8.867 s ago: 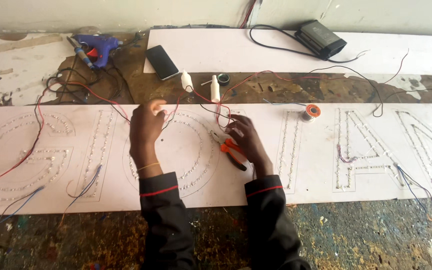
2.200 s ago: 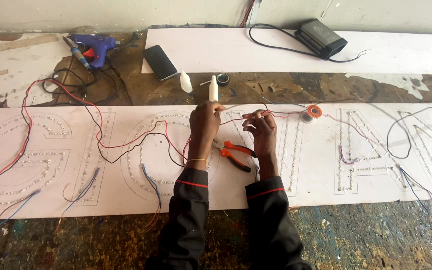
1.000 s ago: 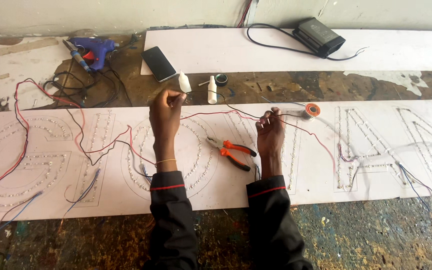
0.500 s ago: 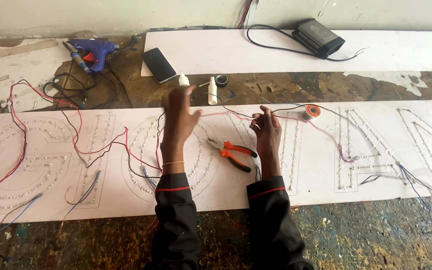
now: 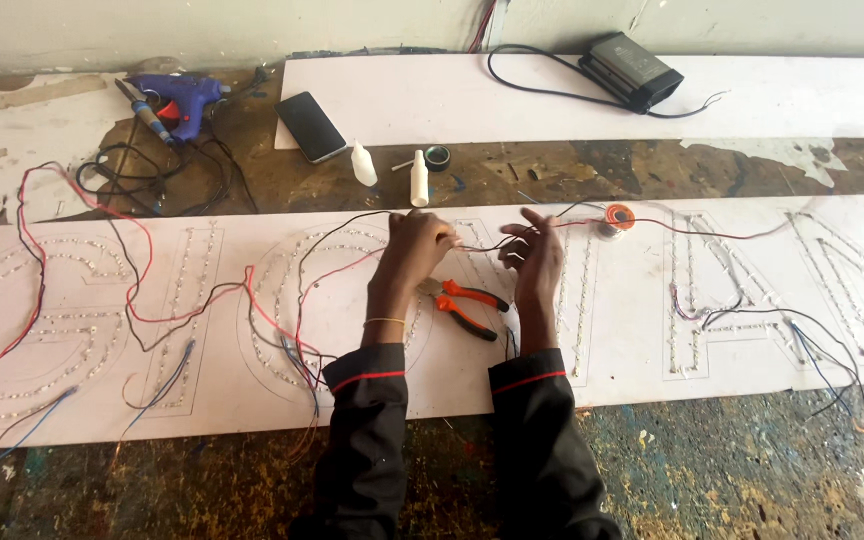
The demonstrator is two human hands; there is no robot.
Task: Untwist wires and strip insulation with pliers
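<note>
I had both hands over the long white sign board [image 5: 652, 370] with its letter outlines of small lights. My left hand [image 5: 414, 250] was curled shut, pinching a thin red-and-black wire [image 5: 482, 246] that ran across to my right hand [image 5: 535, 258]. That hand stood with its fingers loosely spread and half bent; the wire passed at its fingertips, though I could not tell whether they gripped it. The wire hung just above the board between the two hands. Orange-handled pliers [image 5: 464, 301] lay on the board between my wrists. A small orange spool [image 5: 618, 216] sat near the right hand, farther along the board.
</note>
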